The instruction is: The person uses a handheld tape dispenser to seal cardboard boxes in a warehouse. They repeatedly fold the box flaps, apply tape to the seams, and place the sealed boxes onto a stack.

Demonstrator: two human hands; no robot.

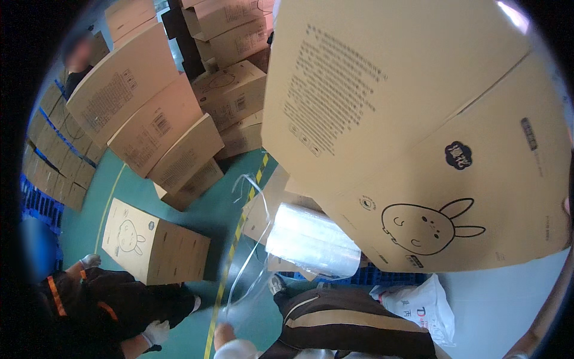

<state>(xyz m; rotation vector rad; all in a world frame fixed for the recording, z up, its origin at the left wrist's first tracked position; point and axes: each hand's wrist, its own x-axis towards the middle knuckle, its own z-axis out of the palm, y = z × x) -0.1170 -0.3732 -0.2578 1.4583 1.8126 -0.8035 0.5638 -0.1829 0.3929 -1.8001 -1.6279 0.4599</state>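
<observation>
A large flattened cardboard carton [335, 179] with a printed rabbit drawing fills the upper right, tilted up close in front of me. My right hand [567, 205] shows only in part at its right edge, gripping it, with the forearm rising from the lower right. Low in the middle, my left hand [225, 336] is blurred and closed around a translucent plastic strap [242, 269]. The strap trails upward in a loose loop to the floor. Beside it lies a big roll of clear plastic film [311, 242], on more cardboard.
To the left, a co-worker in dark clothes [107, 299] and white gloves stands by a closed carton [158, 242]. Stacked cartons [161, 125] rise behind. Another person [75, 60] is at the far left. A white sack [421, 308] rests near my legs, beside a blue pallet [382, 276].
</observation>
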